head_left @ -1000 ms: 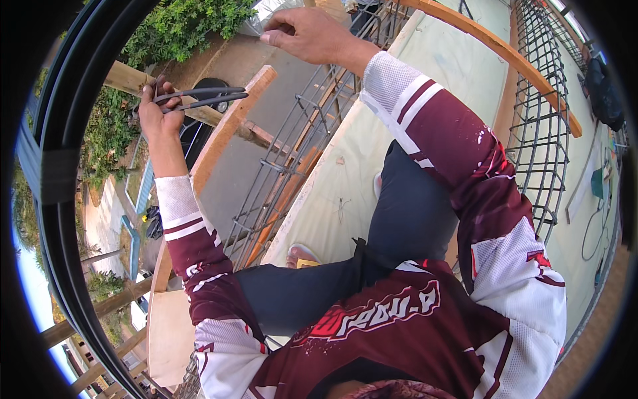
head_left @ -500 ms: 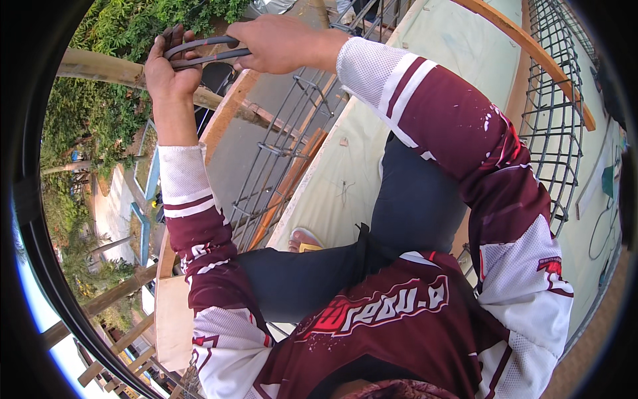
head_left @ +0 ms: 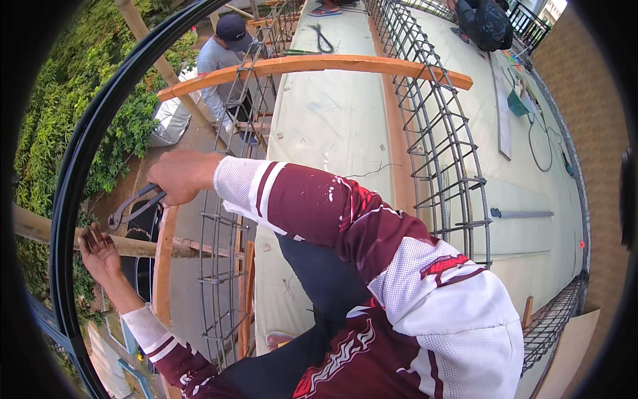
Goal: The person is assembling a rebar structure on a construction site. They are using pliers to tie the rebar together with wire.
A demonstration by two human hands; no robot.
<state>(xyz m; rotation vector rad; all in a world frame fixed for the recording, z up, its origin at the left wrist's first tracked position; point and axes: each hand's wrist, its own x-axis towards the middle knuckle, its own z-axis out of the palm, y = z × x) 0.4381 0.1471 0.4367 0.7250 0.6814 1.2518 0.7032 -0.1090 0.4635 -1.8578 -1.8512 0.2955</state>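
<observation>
My right hand is closed around the handles of dark metal pincers. The tool's rounded jaws point down and left, towards my left hand. That left hand is held palm up with its fingers spread and slightly curled, and no tool shows in it. A small gap separates the jaws from its fingertips. Both hands are out past a curved wooden board, close to a bamboo pole. Beside them runs a tied steel rebar cage.
A curved orange plank spans two rebar cages, the second cage standing right of a pale sheeted surface. A co-worker in a grey shirt stands beyond the plank. Another person crouches far right. Tie wire lies ahead.
My view has swung, bringing the plank and co-workers into sight. The pincers have moved from over my left palm to clear of it, still in my right hand.
</observation>
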